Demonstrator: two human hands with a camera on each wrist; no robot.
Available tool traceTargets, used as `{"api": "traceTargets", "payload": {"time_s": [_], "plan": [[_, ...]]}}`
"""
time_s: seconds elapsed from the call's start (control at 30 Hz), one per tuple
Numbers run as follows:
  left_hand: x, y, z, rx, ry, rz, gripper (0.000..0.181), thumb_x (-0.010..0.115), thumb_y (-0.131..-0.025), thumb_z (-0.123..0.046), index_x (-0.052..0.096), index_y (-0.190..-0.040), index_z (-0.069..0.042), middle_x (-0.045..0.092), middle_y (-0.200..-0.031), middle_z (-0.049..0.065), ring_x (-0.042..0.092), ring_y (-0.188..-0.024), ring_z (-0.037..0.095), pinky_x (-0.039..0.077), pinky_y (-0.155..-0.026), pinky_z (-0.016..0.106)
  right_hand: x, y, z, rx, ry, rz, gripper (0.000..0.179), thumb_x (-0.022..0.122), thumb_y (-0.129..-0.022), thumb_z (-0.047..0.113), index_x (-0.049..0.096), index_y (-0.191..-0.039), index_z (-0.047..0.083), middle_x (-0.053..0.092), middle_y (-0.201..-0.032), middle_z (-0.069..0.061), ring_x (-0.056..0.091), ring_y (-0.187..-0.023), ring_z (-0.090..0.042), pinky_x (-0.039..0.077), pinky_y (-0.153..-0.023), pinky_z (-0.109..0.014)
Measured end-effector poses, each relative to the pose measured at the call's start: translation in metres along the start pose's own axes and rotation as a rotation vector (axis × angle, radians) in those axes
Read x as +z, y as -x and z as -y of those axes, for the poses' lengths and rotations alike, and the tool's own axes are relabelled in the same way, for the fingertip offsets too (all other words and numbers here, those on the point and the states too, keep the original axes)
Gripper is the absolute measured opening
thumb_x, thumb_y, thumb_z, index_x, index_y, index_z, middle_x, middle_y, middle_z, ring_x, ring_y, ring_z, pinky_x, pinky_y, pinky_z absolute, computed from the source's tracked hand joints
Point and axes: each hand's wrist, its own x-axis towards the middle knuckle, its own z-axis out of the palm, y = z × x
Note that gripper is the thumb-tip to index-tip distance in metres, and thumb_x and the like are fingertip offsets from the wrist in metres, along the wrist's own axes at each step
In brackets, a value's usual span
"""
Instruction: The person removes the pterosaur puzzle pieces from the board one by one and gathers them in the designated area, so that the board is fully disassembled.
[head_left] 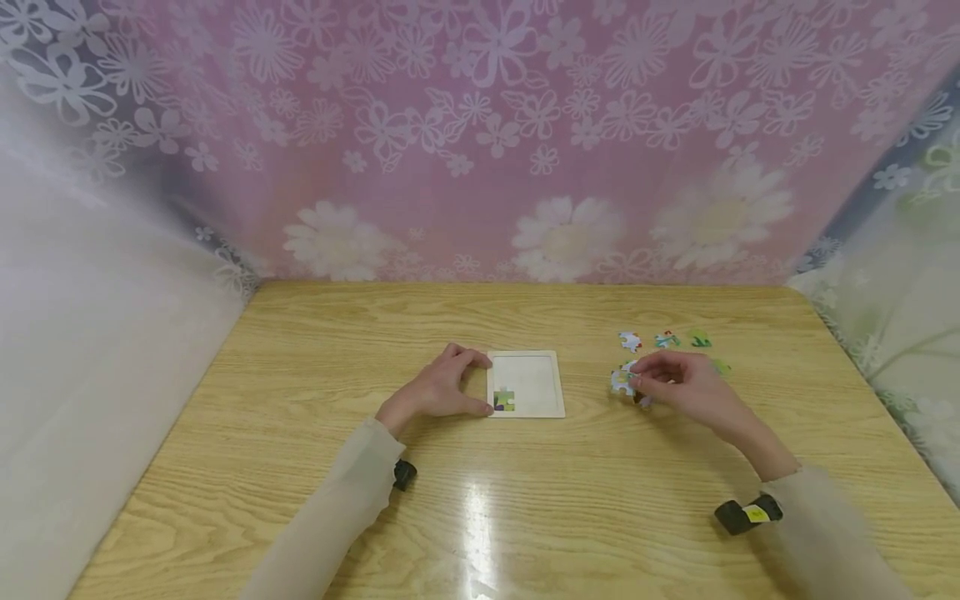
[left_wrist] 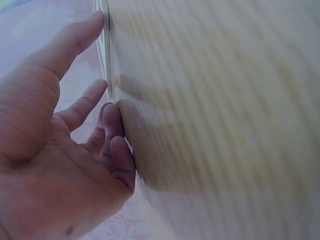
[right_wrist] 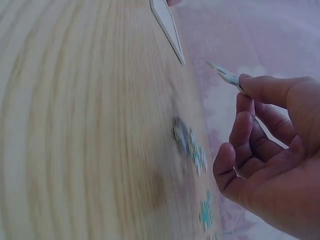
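A square puzzle tray (head_left: pixel 525 414) with a pale rim lies mid-table, one green and purple puzzle piece (head_left: pixel 505 402) in its lower left corner. At the tray's left edge, my left hand (head_left: pixel 438 386) touches it with thumb and index finger spread apart; the left wrist view shows both fingertips against the thin edge. My right hand (head_left: pixel 693 390) pinches a pale blue puzzle piece (right_wrist: pixel 228 77) between thumb and index finger, raised above the table. Beneath that hand lie other pieces, partly covered by it.
Behind my right hand, loose puzzle pieces lie on the wooden table (head_left: pixel 337 333): a white and red one (head_left: pixel 630 341), a multicoloured one (head_left: pixel 666 339) and a green one (head_left: pixel 700 337). A floral cloth (head_left: pixel 450 167) hangs along the table's back edge.
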Motion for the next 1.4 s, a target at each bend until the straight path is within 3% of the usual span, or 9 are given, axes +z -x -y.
{"api": "traceTargets", "payload": {"time_s": [0.43, 0.63, 1.4], "plan": [[0.001, 0.0, 0.004, 0.001, 0.02, -0.001, 0.068, 0.082, -0.085, -0.042, 0.053, -0.144, -0.023, 0.046, -0.132, 0.006, 0.045, -0.114, 0.023, 0.041, -0.099, 0.045, -0.034, 0.022, -0.028, 0.058, 0.136, -0.033, 0.032, 0.068, -0.1, 0.031, 0.068, -0.119, 0.005, 0.07, -0.101, -0.007, 0.065, -0.085, -0.013, 0.053, -0.069, -0.03], [0.001, -0.001, 0.002, 0.006, 0.014, -0.001, 0.066, 0.082, -0.085, -0.041, 0.054, -0.142, -0.023, 0.046, -0.129, 0.006, 0.044, -0.11, 0.021, 0.04, -0.093, 0.042, -0.045, 0.027, -0.038, 0.087, 0.186, -0.026, 0.033, 0.068, -0.1, 0.032, 0.068, -0.119, 0.005, 0.07, -0.101, -0.007, 0.064, -0.084, -0.012, 0.051, -0.066, -0.029], [0.0, -0.002, 0.0, -0.026, 0.03, 0.016, 0.066, 0.084, -0.084, -0.04, 0.054, -0.141, -0.024, 0.044, -0.136, 0.008, 0.046, -0.121, 0.026, 0.04, -0.106, 0.05, -0.051, 0.024, -0.053, 0.113, 0.348, -0.042, 0.033, 0.067, -0.1, 0.034, 0.071, -0.118, 0.007, 0.072, -0.1, -0.006, 0.06, -0.082, 0.0, 0.048, -0.068, -0.024]]}}
